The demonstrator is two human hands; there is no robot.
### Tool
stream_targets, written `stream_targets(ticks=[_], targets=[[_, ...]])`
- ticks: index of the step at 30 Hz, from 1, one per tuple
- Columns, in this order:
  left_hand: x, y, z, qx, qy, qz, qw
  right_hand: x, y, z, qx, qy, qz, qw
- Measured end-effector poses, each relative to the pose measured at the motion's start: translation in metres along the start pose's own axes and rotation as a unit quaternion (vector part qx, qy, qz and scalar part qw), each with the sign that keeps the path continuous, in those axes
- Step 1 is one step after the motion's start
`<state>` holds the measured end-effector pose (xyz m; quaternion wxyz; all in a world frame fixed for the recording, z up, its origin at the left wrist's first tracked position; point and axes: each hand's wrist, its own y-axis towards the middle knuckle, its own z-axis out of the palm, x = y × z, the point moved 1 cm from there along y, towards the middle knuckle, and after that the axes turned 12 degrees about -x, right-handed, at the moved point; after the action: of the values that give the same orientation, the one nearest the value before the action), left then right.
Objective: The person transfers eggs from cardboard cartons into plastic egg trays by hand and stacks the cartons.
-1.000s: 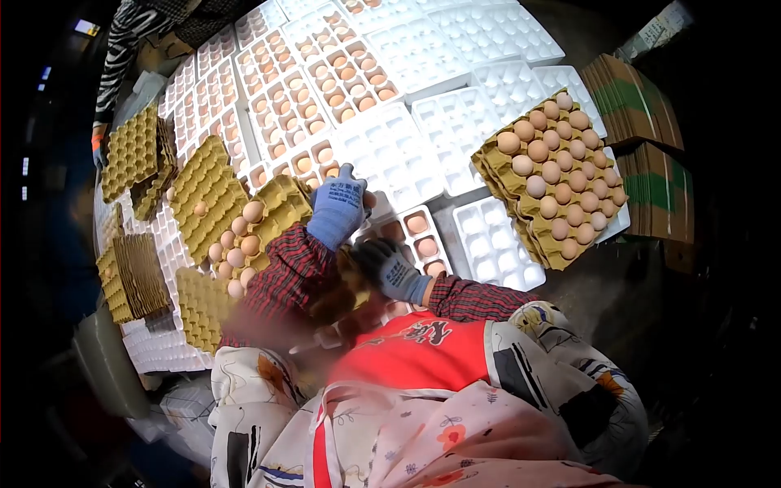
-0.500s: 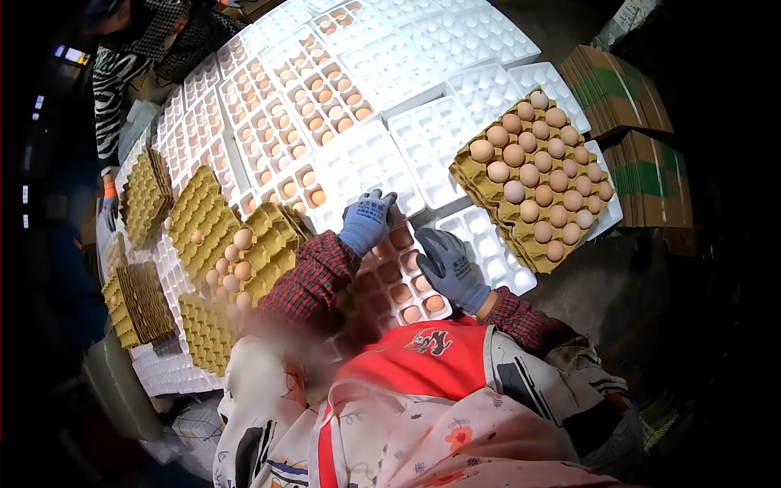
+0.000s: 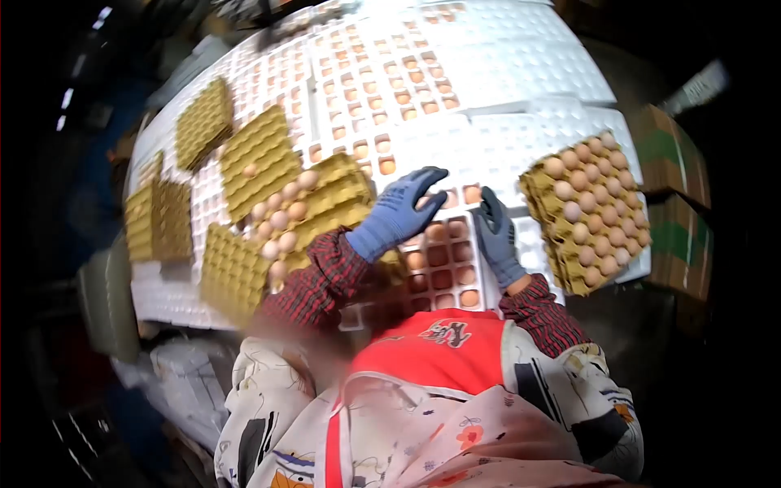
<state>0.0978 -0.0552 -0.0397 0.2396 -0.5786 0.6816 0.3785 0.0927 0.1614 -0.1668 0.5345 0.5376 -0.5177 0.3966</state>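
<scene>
My left hand (image 3: 396,213), in a blue glove, hovers over the far left part of a white tray of eggs (image 3: 474,281), its thumb and fingers spread. Along that tray's right edge is my right hand (image 3: 497,237), gloved in blue and grey, fingers extended. Neither hand shows an egg in its grip. Brown eggs (image 3: 469,298) sit in the tray's compartments between my forearms. Left of my left sleeve, a yellow pulp tray (image 3: 338,195) carries a cluster of eggs (image 3: 279,220) on its left part.
A stack of pulp trays full of eggs (image 3: 590,213) stands at the right. More white trays (image 3: 521,69) cover the table's far part, several holding eggs. Pulp tray stacks (image 3: 159,220) are at the left. Flattened cartons (image 3: 671,159) lie beyond the right edge.
The view has swung, shifting the table rightward. My hands have come apart from their earlier crossed-over closeness and now lie at the far end and right edge of the egg tray. The co-worker has left view.
</scene>
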Motion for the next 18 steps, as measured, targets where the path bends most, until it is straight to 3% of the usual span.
stream_targets(ticks=[2,4,8,10,12,14,16,18], targets=[[-0.014,-0.058,-0.045,-0.048,0.021,-0.003,0.999,0.045,-0.002,0.033,0.076,-0.024,-0.044,0.996],[-0.02,-0.12,-0.078,-0.065,0.097,-0.063,0.991,0.093,-0.013,0.071,0.169,0.001,-0.123,0.978],[0.01,-0.213,-0.147,-0.182,0.338,-0.127,0.915,0.158,-0.05,0.157,0.398,-0.038,-0.284,0.872],[0.031,-0.238,-0.171,-0.125,0.36,-0.167,0.909,0.164,-0.075,0.209,0.4,-0.081,-0.394,0.823],[0.031,-0.252,-0.178,-0.026,0.326,-0.213,0.921,0.158,-0.089,0.254,0.416,-0.112,-0.429,0.794],[0.029,-0.256,-0.179,-0.024,0.33,-0.188,0.925,0.147,-0.096,0.282,0.403,-0.242,-0.473,0.746],[0.029,-0.263,-0.18,-0.019,0.331,-0.165,0.929,0.159,-0.086,0.278,0.421,-0.266,-0.46,0.735],[0.028,-0.275,-0.177,-0.057,0.29,-0.116,0.948,0.155,-0.068,0.267,0.415,-0.006,-0.237,0.878]])
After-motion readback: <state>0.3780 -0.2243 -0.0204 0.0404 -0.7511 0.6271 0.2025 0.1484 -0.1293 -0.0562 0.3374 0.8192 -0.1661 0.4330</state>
